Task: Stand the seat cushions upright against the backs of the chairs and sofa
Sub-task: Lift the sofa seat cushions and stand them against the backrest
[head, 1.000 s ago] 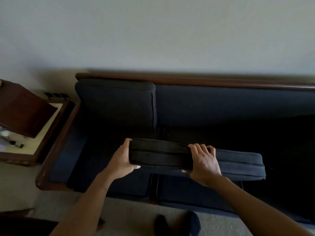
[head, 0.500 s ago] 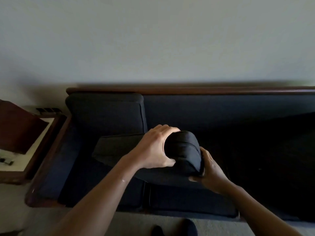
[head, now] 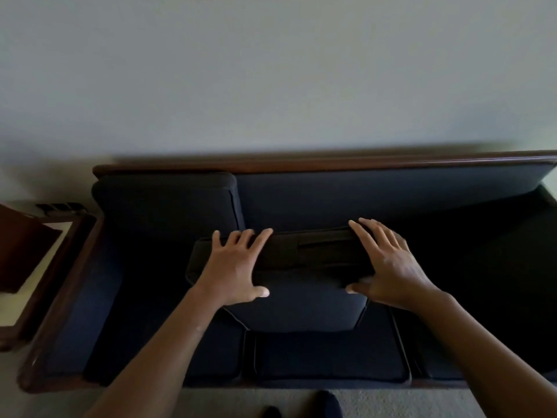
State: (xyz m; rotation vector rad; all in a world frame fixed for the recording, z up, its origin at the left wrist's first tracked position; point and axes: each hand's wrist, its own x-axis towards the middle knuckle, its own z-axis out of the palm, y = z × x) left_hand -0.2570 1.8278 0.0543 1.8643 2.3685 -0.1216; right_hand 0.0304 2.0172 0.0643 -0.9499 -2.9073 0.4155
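Observation:
A dark navy seat cushion (head: 301, 300) is held tilted above the middle of the sofa (head: 376, 191), its zipped edge facing up and away from me. My left hand (head: 235, 267) grips its left part, fingers spread over the top edge and thumb on the front face. Mirroring that grip, my right hand (head: 388, 267) holds the right part. A second cushion (head: 168, 203) stands upright against the sofa back at the left end. More seat cushions (head: 325, 357) lie flat underneath.
The sofa has a wooden top rail (head: 301, 164) and a wooden left armrest (head: 60, 297), and stands against a pale wall. A dark wooden side table (head: 33, 251) is at the left. Beige carpet (head: 391, 402) and my dark shoes are at the bottom edge.
The cushion was held lengthwise in front of me, then swung end-on; now it is turned broadside and tilted up toward the sofa back, with both hands shifted onto its top edge.

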